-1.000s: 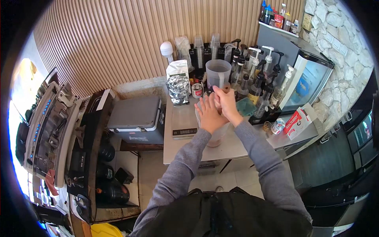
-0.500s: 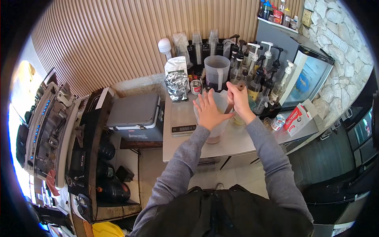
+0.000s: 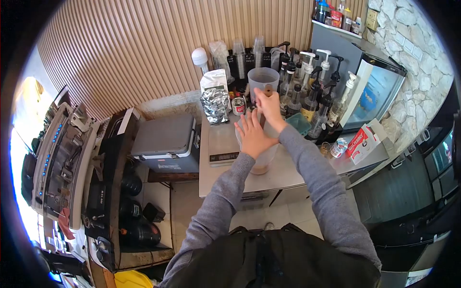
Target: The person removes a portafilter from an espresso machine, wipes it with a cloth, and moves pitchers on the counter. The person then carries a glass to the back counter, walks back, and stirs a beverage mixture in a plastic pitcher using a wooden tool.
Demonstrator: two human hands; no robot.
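Observation:
On the steel counter stands a translucent plastic pitcher (image 3: 261,168) with some brownish liquid low inside. My left hand (image 3: 254,138) lies over the pitcher's near left side and rim, its fingers spread. Above the pitcher's mouth, my right hand (image 3: 270,108) is closed around a brown wooden stick (image 3: 268,89). The stick's top pokes out above the fist, and its lower end goes down into the pitcher, where my left hand and the pitcher wall hide it. Just right of my right hand is a green translucent cup (image 3: 299,124).
A second pitcher (image 3: 263,77) stands behind, with pump bottles (image 3: 321,98) to its right. Left are a foil bag (image 3: 215,98), a can (image 3: 238,105) and a digital scale (image 3: 223,157). A creamer box (image 3: 363,144) and another can (image 3: 338,148) sit at right. A grey cooler (image 3: 163,137) is beside the counter.
My right hand has swung left and away from me with the wooden stick, from the pitcher's right side to its far side. The green cup is now uncovered. My left hand has stayed in place.

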